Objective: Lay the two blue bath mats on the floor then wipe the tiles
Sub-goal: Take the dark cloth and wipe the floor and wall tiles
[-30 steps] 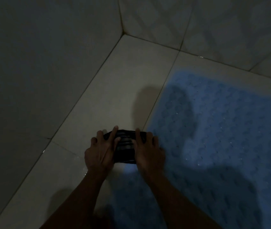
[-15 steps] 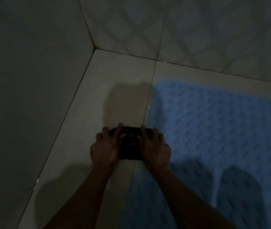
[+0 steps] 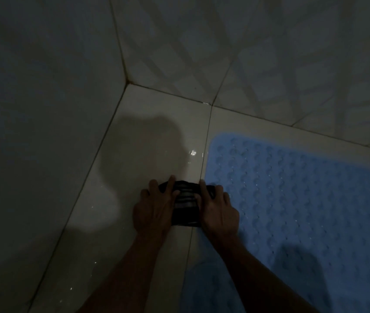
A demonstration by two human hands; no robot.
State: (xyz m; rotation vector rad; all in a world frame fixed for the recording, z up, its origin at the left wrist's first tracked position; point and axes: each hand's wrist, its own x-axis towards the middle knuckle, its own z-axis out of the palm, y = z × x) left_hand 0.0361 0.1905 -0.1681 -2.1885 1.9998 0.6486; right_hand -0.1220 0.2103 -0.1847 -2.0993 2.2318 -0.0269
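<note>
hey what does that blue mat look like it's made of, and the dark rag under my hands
Blue mat: probably rubber or soft plastic, matte, judging by its moulded rows of bumps and small holes. Dark rag: apparently woven cloth, with pale stripes and soft folds under both hands; the dim light leaves the fibre unclear.

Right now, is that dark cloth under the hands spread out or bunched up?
Bunched up. The dark striped cloth forms a small wad on the floor tile, pressed flat by the left hand and right hand.
</note>
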